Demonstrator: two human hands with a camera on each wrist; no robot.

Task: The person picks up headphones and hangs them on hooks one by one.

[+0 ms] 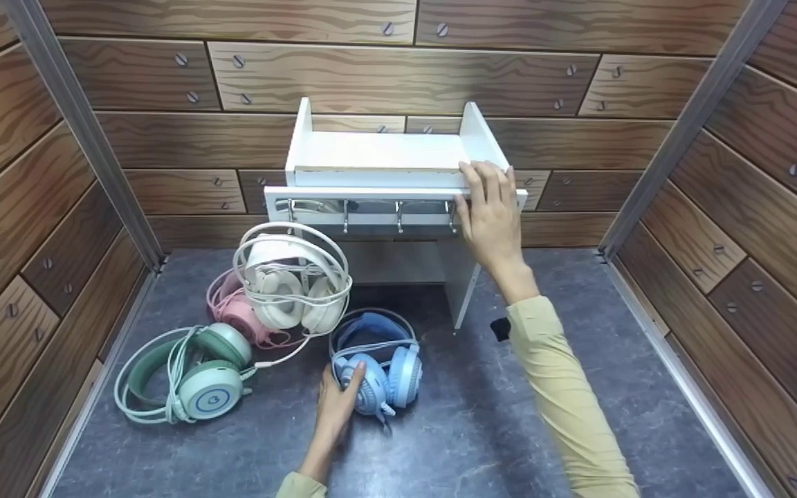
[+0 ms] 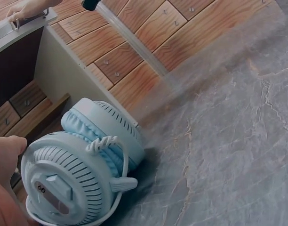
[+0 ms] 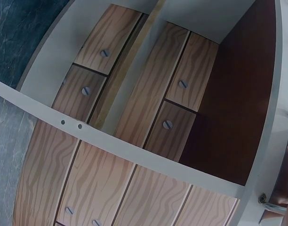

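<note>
Blue headphones point(image 1: 373, 387) are on the floor before a white shelf rack point(image 1: 385, 180). My left hand point(image 1: 338, 401) holds them by the near ear cup, thumb across its side; the other fingers are mostly hidden behind it. In the left wrist view, the ribbed ear cups point(image 2: 71, 179) and a coiled cable show close up. At the rack's right end, my right hand point(image 1: 492, 221) grips the upper front, fingers over the top edge and thumb at the hook rail point(image 1: 371, 207). White headphones point(image 1: 295, 290) hang from the rail's left end.
Pink headphones point(image 1: 243, 311) lie behind the white pair, partly covered. Green headphones point(image 1: 198, 380) rest on the dark floor point(image 1: 246, 456) at left, beside the white cable's end. Wood-patterned walls point(image 1: 343, 76) enclose three sides. The rack's side panel point(image 1: 464, 283) stands right of the blue headphones.
</note>
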